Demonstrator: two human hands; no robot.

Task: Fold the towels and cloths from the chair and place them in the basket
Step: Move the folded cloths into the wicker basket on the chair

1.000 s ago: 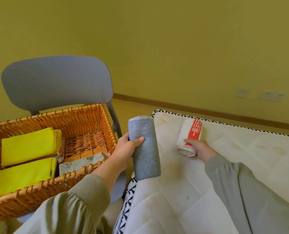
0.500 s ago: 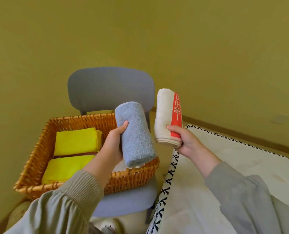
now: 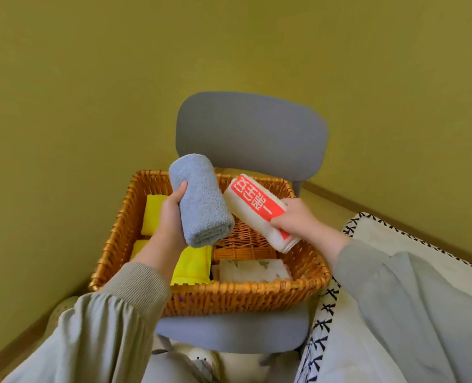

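single view, taken by a wide-angle camera worn on the person's head. the scene is faced forward and steeply downward, toward the yellow-green wall. the wicker basket on the grey chair is framed at centre, close below the lens. both sleeves are seen entering from the bottom edge. the left hand with the grey towel roll and the right hand with the white towel roll are held nearest the camera. the bed is cut by the right border.
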